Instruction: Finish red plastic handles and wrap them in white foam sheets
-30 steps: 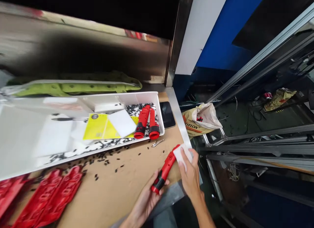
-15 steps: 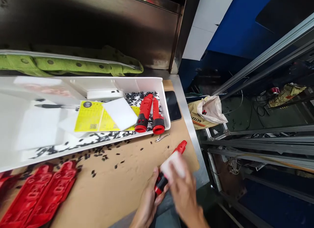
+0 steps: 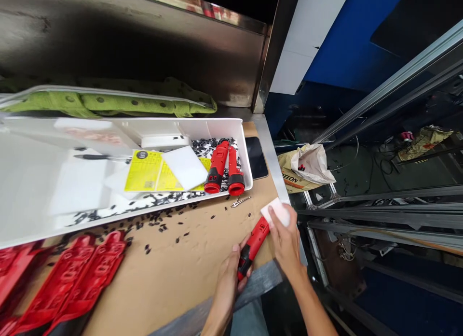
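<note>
Red-black part (image 3: 257, 238) held by its black end in the left hand (image 3: 227, 273).
Its long axis is slanted up-right to the white pad (image 3: 278, 212), pinched in the right hand (image 3: 287, 239).

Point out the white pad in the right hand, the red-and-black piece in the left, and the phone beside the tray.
White pad (image 3: 278, 208): head view, on its exposed face.
Red-and-black piece (image 3: 257, 239): head view, on its red section.
Phone (image 3: 256, 157): head view, on its dark screen.
</note>
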The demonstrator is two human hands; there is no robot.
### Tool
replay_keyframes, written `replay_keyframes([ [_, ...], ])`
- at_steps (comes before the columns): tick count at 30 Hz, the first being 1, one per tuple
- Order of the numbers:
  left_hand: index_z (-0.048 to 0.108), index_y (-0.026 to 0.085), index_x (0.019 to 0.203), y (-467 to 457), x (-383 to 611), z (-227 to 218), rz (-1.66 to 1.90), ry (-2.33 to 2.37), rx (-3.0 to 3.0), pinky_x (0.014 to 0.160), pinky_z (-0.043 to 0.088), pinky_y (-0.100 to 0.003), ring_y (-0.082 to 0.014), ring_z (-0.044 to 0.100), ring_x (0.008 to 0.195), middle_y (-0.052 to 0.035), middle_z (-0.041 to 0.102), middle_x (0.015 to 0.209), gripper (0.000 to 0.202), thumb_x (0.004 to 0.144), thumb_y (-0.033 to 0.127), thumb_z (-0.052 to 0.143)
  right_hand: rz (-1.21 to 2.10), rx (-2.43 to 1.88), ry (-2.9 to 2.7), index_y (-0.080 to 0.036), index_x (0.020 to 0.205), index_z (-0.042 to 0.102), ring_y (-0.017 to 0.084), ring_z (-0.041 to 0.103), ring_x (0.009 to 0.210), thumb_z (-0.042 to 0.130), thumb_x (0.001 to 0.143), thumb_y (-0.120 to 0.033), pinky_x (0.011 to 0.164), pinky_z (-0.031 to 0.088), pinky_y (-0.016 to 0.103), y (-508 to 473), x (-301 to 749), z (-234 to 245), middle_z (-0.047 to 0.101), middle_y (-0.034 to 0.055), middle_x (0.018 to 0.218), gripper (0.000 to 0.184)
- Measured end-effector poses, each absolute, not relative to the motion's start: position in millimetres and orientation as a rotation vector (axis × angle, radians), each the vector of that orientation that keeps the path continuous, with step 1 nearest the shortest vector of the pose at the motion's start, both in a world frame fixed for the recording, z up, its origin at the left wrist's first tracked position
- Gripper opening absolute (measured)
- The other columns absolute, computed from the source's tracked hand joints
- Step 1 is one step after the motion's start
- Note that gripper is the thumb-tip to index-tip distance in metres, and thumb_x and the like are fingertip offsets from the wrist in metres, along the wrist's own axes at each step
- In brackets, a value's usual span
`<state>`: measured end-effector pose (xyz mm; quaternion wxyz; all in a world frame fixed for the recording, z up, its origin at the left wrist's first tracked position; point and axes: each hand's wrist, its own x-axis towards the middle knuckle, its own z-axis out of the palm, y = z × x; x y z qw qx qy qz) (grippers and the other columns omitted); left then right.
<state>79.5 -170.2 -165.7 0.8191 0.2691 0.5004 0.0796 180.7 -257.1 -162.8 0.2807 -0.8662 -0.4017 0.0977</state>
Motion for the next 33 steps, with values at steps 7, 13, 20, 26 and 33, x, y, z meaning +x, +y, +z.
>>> replay_keyframes([
  [7, 0.059, 0.017, 0.077, -150, 75, -163, 0.033, 1.028, 0.306, 0.033, 0.012, -0.010, 0.0000, 0.020, 0.033, 0.0058, 0.047, 0.044, 0.038, 0.084, 0.055, 0.058, 0.249, -2.274, -1.092, -0.033, 0.136, 0.055, 0.027, 0.053, 0.128, 0.040, 0.098, -0.024, 0.102, 0.049, 0.044, -245, 186, -171, 0.044, 0.0107, 0.143, 0.042],
  [13, 0.048, 0.015, 0.063, -126, 75, -163, -0.088, 1.016, 0.095, 0.029, 0.015, -0.008, 0.0016, 0.019, 0.029, 0.0048, 0.042, 0.045, 0.046, 0.100, 0.033, 0.027, 0.320, -2.187, -1.214, -0.039, 0.139, 0.049, 0.024, 0.051, 0.131, 0.042, 0.097, -0.023, 0.101, 0.051, 0.040, -230, 189, -173, 0.043, 0.0045, 0.148, 0.046],
  [20, 0.049, 0.015, 0.062, -126, 77, -165, -0.089, 1.042, 0.031, 0.026, 0.017, -0.008, 0.0009, 0.021, 0.028, 0.0074, 0.038, 0.046, 0.050, 0.101, 0.035, 0.026, 0.298, -2.245, -1.081, -0.034, 0.142, 0.046, 0.027, 0.050, 0.130, 0.042, 0.096, -0.019, 0.099, 0.052, 0.043, -229, 185, -168, 0.034, 0.0081, 0.153, 0.049],
  [26, 0.056, 0.015, 0.074, -131, 75, -173, -0.065, 1.060, 0.070, 0.026, 0.019, -0.013, -0.0009, 0.023, 0.029, 0.0102, 0.040, 0.049, 0.040, 0.100, 0.040, 0.039, 0.344, -2.330, -1.020, -0.033, 0.138, 0.053, 0.028, 0.055, 0.125, 0.045, 0.095, -0.018, 0.100, 0.051, 0.044, -225, 183, -157, 0.039, 0.0077, 0.149, 0.046],
  [33, 0.054, 0.016, 0.071, -137, 74, -179, 0.016, 1.092, 0.183, 0.026, 0.017, -0.014, -0.0012, 0.022, 0.030, 0.0122, 0.037, 0.048, 0.036, 0.099, 0.037, 0.045, 0.420, -2.281, -1.110, -0.037, 0.137, 0.053, 0.029, 0.058, 0.121, 0.052, 0.091, -0.015, 0.093, 0.055, 0.043, -230, 175, -152, 0.046, 0.0065, 0.146, 0.051],
])
